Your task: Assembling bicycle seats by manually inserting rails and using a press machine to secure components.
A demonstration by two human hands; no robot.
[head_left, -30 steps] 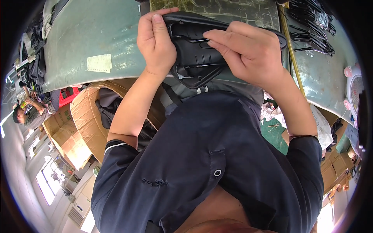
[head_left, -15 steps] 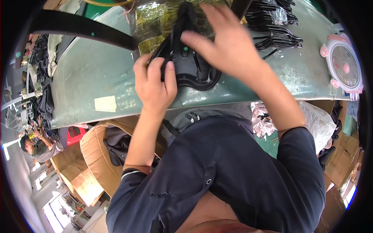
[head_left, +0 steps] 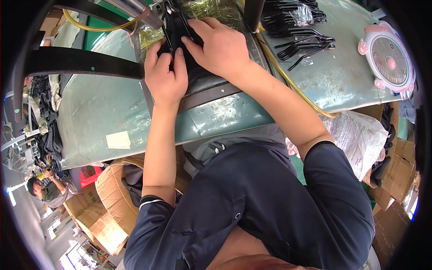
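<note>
A black, saddle-shaped plastic piece, like a bicycle seat base, lies at the far side of the bench, its narrow end pointing away from me. On its left side my left hand is closed, thumb and fingers gripping the edge. My right hand is curled over its right side, the thumb pressing inward. Just beyond the fingers, a metal cylinder of a bench machine reaches down close to the narrow end. Both hands hide much of the piece. Under it is the machine's dark-edged base plate.
Dark machine bars cross at left; a post stands right of the hands. A yellow hose loops beside my right forearm. Bent black metal rods and a pink-white fan sit right. A paper slip lies left.
Both hands have carried the black piece away from me and leftward, beneath the machine's cylinder. My right hand, raised and spread before, now rests curled on the piece. The view has shifted.
</note>
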